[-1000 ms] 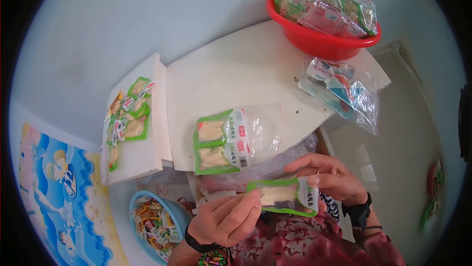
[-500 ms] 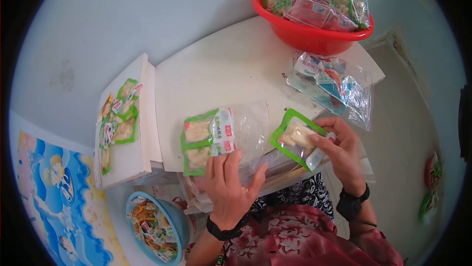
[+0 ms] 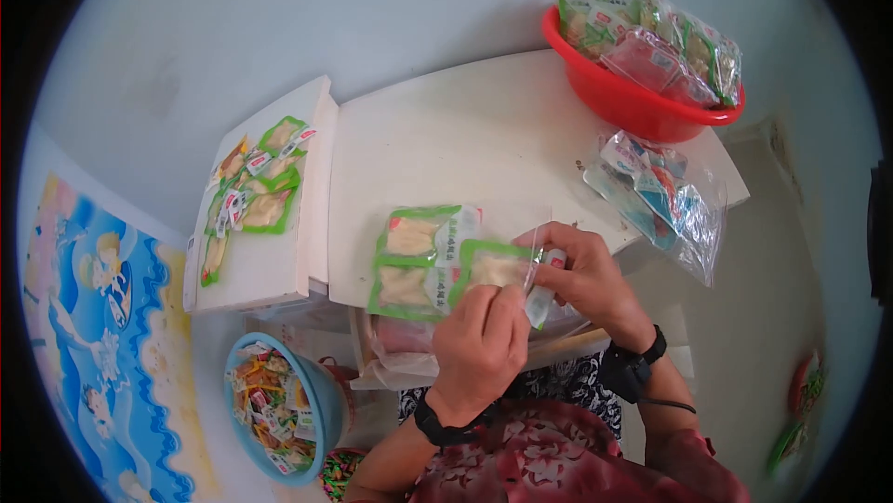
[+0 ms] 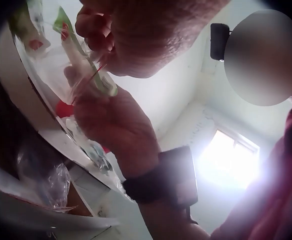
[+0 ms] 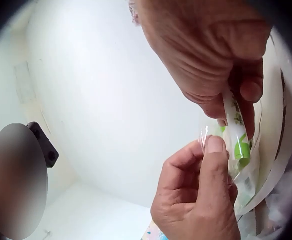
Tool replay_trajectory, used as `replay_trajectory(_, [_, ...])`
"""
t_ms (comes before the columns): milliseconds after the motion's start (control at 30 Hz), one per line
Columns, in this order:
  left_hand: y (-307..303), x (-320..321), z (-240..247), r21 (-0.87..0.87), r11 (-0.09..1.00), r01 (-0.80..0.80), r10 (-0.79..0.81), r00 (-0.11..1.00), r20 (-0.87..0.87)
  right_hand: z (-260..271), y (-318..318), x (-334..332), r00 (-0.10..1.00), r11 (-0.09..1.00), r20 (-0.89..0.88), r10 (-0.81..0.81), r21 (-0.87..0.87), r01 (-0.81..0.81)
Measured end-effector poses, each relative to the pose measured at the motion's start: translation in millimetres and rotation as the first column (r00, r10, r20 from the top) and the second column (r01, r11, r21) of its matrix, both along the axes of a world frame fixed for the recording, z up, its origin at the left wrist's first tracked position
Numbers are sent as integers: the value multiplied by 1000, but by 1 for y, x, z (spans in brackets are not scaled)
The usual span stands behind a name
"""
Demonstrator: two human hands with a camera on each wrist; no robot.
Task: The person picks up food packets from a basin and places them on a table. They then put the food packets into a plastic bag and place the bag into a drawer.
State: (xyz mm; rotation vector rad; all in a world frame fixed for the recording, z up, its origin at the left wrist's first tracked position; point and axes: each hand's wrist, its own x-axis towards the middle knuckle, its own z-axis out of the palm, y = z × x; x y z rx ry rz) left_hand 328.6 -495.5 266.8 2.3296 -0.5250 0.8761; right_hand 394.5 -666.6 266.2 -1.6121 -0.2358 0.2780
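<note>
White tabletop (image 3: 465,131) set against a pale wall, head view. Item: red basin (image 3: 642,108) at the far right corner, heaped with sealed snack packs. Item: loose clear sack (image 3: 660,191) of blue-and-white packs just beside the basin, hanging over the table's edge. Item: white side board (image 3: 270,271) butted to the table's left, bearing a cluster of green packs (image 3: 256,201). Item: blue basin (image 3: 326,401) of small mixed sweets, low on the left beneath the board. Item: clear bag (image 3: 512,221) lying flat near the table's front edge, with two green-bordered packs inside, one (image 3: 414,235) behind the other (image 3: 405,287). Item: third green packet (image 3: 498,269), at the bag's open right end, overlapping the two inside and held between both hands. Left hand (image 3: 479,350): thumb and forefinger closed in a pinch on the bag's film at its mouth, best seen in the right wrist view, where this hand (image 5: 201,200) sits low in the frame. Right hand (image 3: 581,275): fingers curled round the packet's white label end, gripping it; the right wrist view shows the packet (image 5: 236,130) edge-on under that hand (image 5: 206,50). Left wrist view: same packet (image 4: 86,65) between the hands, film around it. Black band on each wrist; red floral garment below.
</note>
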Motion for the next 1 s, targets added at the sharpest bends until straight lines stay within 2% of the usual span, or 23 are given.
replay_trajectory(100, [0,-3,-1,-22,999,35,-34,999,23,6,18,8,997,997,-37,72,-11,-73])
replay_trajectory(300, [5,-9,-4,-39,995,92,-91,995,32,-12,50,28,979,994,169,110,-29,-107])
replay_trajectory(400, [10,-10,-10,-49,993,108,-107,994,27,3,56,30,977,957,78,199,-232,-177])
replay_trajectory(500, [25,-10,-8,-144,977,159,-146,984,99,-22,61,30,960,980,246,132,-179,-88])
replay_trajectory(600, [67,-17,0,-23,994,-103,105,985,139,2,53,10,994,992,5,110,-60,-110])
replay_trajectory(667, [94,-12,-6,-93,967,-238,242,970,32,2,45,8,986,980,108,128,-170,-109])
replay_trajectory(700, [104,-11,-12,-171,953,-249,243,968,-58,1,41,7,977,969,158,142,-226,-104])
replay_trajectory(767, [117,-7,-24,-320,903,-286,219,948,-230,-10,36,10,965,968,139,220,-151,-199])
replay_trajectory(800, [117,-7,-25,-407,870,-279,167,942,-289,-9,38,11,956,962,134,262,-114,-248])
replay_trajectory(900, [117,-7,-29,-602,750,-275,13,916,-402,6,45,8,977,969,-61,203,-131,-210])
replay_trajectory(1000, [113,-9,-30,-692,675,-257,-93,900,-426,8,54,6,986,983,-47,159,-82,-162])
